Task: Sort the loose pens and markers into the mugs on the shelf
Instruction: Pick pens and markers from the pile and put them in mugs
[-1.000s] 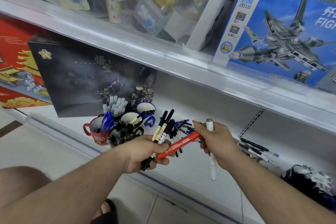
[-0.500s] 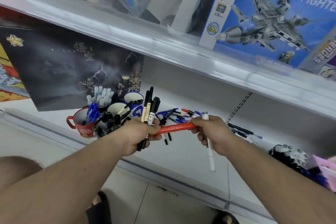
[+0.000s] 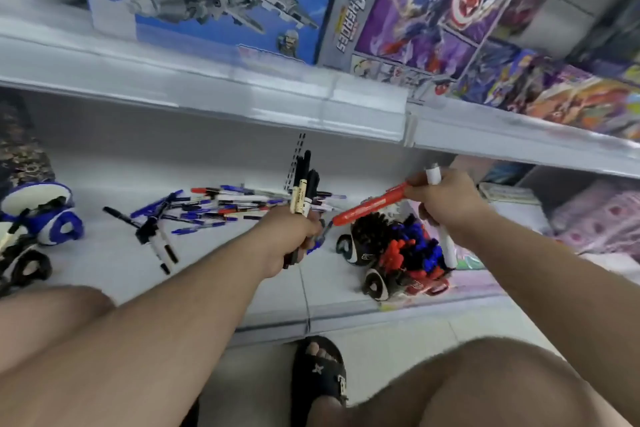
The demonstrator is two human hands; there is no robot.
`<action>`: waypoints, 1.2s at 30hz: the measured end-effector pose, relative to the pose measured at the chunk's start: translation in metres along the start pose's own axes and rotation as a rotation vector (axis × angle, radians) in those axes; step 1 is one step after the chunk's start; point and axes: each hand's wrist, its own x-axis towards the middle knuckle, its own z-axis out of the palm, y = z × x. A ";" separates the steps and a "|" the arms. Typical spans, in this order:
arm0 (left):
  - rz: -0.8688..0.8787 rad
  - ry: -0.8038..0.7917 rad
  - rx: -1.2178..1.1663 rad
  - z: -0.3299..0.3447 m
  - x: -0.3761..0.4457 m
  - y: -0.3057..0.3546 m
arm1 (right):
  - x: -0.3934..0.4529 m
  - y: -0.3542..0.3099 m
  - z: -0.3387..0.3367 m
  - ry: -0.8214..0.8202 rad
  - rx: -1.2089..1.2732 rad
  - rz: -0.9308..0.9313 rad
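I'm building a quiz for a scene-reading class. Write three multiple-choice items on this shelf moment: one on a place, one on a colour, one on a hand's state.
1. Where does the pile of loose pens lie?
A. on the lower shelf
B. on the floor
C. on the top shelf

2. What colour is the fat marker in the right hand?
A. green
B. red
C. yellow

3. What is the left hand doing?
A. lying flat and open
B. gripping a bunch of black markers
C. holding a mug

Key: 1 A, the pens rest on the white lower shelf; 2 B, its barrel is red; 3 B, fingers curl round the markers.
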 end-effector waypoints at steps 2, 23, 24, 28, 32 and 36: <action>-0.051 -0.074 -0.041 0.031 0.008 0.003 | 0.008 0.023 -0.029 0.124 -0.066 -0.027; -0.115 -0.201 -0.169 0.147 0.071 -0.024 | 0.066 0.191 -0.078 0.310 -0.651 -0.017; -0.110 -0.193 -0.174 0.147 0.073 -0.025 | 0.070 0.196 -0.073 0.300 -0.660 -0.008; -0.092 -0.170 -0.180 0.143 0.079 -0.027 | 0.083 0.214 -0.053 0.284 -0.619 0.086; -0.089 -0.146 -0.167 0.140 0.086 -0.028 | 0.092 0.230 -0.030 0.218 -0.620 0.161; -0.083 -0.119 -0.158 0.135 0.089 -0.027 | 0.097 0.248 -0.015 0.155 -0.643 0.181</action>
